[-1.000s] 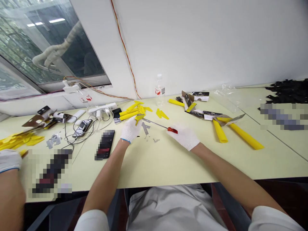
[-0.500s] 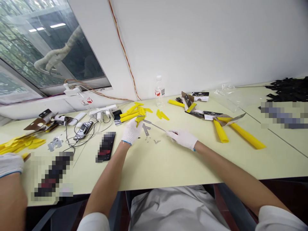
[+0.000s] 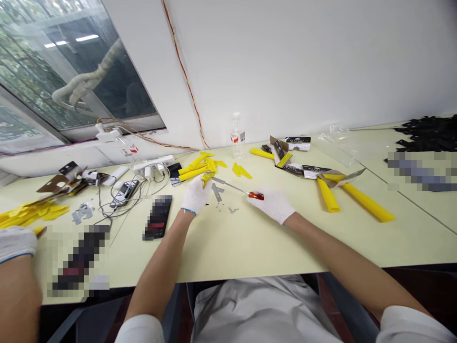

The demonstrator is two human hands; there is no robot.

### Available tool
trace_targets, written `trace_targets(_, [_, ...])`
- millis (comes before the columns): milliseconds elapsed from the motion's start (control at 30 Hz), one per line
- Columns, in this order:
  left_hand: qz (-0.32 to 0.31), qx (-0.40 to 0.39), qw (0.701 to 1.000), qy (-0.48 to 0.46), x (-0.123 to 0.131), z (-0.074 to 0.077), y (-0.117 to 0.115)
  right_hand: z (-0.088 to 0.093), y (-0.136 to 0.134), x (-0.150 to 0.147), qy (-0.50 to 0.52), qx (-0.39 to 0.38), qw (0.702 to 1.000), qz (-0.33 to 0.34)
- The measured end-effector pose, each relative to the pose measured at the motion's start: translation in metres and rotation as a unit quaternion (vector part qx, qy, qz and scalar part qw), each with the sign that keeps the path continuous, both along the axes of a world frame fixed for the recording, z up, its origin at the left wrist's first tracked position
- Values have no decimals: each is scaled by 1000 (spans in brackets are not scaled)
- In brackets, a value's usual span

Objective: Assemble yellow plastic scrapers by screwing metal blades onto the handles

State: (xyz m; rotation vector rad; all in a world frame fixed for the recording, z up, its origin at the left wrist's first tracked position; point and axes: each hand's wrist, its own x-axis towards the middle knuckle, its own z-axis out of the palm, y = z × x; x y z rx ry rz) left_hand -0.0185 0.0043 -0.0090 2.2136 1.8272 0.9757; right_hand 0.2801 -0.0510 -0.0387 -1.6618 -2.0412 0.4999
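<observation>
Right hand [image 3: 272, 205] has shifted, baring the screwdriver's glossy red handle [image 3: 256, 195].

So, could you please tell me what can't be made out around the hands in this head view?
Head view:
Screwdriver tip: hidden by the left hand.
Dark flat object: pixelated.
Small metal bits: too small to identify.
Black pile: cut off by the right edge.

My right glove [image 3: 272, 206] is rough knit cloth, the yellow piece [image 3: 207, 178] matt plastic, the screwdriver [image 3: 256, 196] glossy red plastic on smooth metal.
</observation>
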Motion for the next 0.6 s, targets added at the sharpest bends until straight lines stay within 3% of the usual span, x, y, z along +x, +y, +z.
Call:
trace_targets(133, [-1, -4, 1000, 2, 1, 2, -1, 0, 0, 2, -60, 30, 998, 2])
trace_targets(267, [-6, -9, 1000, -11, 3, 4, -4, 2, 0, 4, -32, 10, 999, 14])
trace_targets(500, [-9, -36, 999, 5, 5, 5, -6, 9, 0, 9, 80, -146, 985, 43])
trace_targets(600, [-18, -45, 999, 13, 5, 6, -7, 10, -1, 8, 86, -152, 984, 28])
